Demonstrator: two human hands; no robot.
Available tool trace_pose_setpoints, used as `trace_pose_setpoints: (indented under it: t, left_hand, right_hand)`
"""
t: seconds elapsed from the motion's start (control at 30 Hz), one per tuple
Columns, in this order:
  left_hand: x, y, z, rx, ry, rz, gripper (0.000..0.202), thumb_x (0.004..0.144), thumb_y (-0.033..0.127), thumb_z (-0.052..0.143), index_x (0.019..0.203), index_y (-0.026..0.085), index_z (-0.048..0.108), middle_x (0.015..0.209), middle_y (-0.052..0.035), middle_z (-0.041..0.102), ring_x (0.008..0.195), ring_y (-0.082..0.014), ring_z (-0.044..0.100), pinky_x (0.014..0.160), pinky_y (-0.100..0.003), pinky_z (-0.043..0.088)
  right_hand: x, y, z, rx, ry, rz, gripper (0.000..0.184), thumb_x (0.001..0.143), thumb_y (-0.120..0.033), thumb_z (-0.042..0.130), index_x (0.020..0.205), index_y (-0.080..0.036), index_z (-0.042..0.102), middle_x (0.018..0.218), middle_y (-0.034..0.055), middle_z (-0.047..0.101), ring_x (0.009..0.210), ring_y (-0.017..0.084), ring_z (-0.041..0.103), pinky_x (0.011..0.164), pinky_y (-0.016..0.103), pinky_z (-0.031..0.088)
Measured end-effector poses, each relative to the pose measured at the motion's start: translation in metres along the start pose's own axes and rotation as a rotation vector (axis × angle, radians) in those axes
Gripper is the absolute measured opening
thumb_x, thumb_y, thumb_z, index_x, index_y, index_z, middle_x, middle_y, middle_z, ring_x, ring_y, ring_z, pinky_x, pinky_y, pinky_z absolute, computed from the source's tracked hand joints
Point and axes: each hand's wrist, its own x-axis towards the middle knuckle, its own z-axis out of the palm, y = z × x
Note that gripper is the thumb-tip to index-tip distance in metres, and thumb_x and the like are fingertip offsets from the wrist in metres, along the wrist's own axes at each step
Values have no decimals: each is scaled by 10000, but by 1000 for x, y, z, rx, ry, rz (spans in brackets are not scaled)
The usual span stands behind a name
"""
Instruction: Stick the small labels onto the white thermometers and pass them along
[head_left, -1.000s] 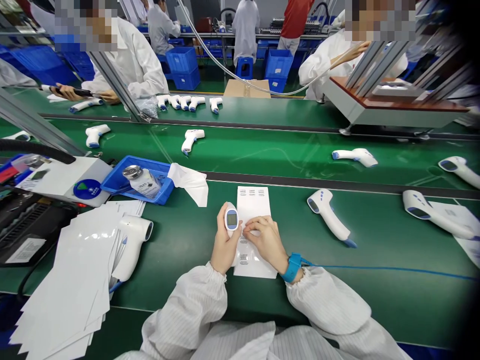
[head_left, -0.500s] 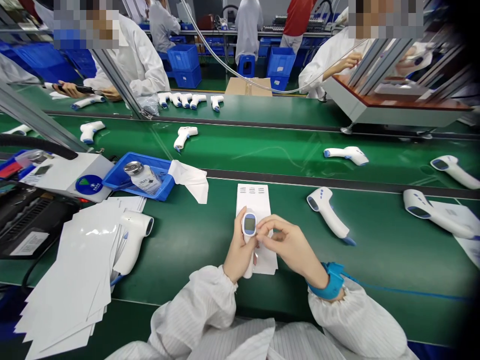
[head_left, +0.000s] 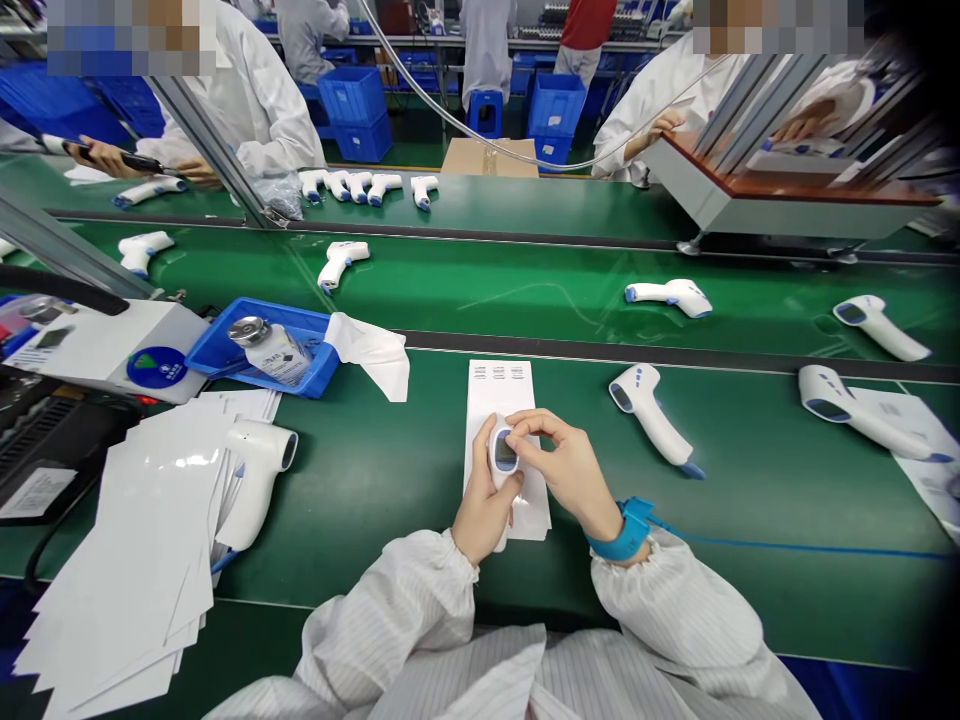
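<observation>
Across the lower frame stretches a smooth green desk [head_left: 375, 480] bearing, at centre, a long white printed paper sheet [head_left: 499, 395], over which a white plastic handheld device [head_left: 504, 472] is grasped by the bare left grip [head_left: 482, 512], while the bare right grip [head_left: 570, 468] touches its small grey screen [head_left: 506, 454], whether pinching anything I cannot tell.
</observation>
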Motion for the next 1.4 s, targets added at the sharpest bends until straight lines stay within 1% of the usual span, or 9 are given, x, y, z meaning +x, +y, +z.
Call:
trace_pose_setpoints:
  t: [0.13,0.37,0.57,0.83,0.97,1.07,1.17,1.23,1.4]
  left_hand:
    - [0,-1,0,2,-8,24,707,872,239,545,1468,368,187,1510,-92,333,488,-13,476,412,-195,440]
    - [1,0,-1,15,-10,16,716,871,243,543,1469,386,177,1482,-82,357,528,-39,493,421,-207,444]
    - [1,1,0,8,-3,12,729,854,255,561,1473,377,194,1481,-75,348,637,-92,555,431,-203,449]
    - [0,1,-3,-14,-27,0,788,823,225,554,1490,385,166,1440,-88,389,551,-74,501,422,-235,451]
    - [-2,3,-5,-28,-21,-12,782,811,258,558,1500,345,199,1295,-95,512,647,-124,560,510,-244,486]
    - [-2,5,-5,-63,-11,-59,719,854,324,509,1502,336,195,1126,-85,565,622,-132,541,465,-235,453]
    - [-1,5,-3,-81,-1,-99,673,892,356,457,1500,348,168,911,-33,543,515,-107,468,409,-228,415]
    - [-1,5,-3,-74,7,-99,656,901,354,445,1496,345,170,824,-7,507,474,-94,439,403,-225,410]
    - [-1,3,-3,-58,-3,-73,624,921,322,417,1491,333,162,814,2,493,446,-75,430,403,-221,420]
  right_hand:
    - [1,0,1,-4,13,7,39,733,-242,667,710,-211,669,969,46,692,949,213,634,879,367,491]
    - [3,-2,-1,-17,-10,20,35,732,-215,658,699,-208,668,954,44,695,970,219,631,894,365,472]
    - [3,-2,0,-12,2,21,40,731,-224,660,694,-208,661,944,43,702,974,224,634,899,367,468]
    - [4,-3,1,-13,11,18,46,723,-239,669,689,-210,663,939,43,709,966,225,642,914,376,467]
    - [4,-2,1,-18,10,13,54,731,-246,669,691,-211,663,945,41,709,976,226,640,932,383,459]
    - [3,-1,0,-21,14,13,55,735,-247,671,696,-211,660,947,41,708,977,225,640,929,381,459]
    - [4,-1,0,-24,12,5,58,740,-245,671,698,-207,659,941,44,707,969,223,643,917,372,460]
    - [4,0,1,-24,13,-1,54,739,-238,671,698,-206,658,935,44,708,962,221,645,910,368,462]
    - [4,1,3,-32,31,-24,47,736,-226,667,694,-209,652,914,38,705,942,218,643,899,367,466]
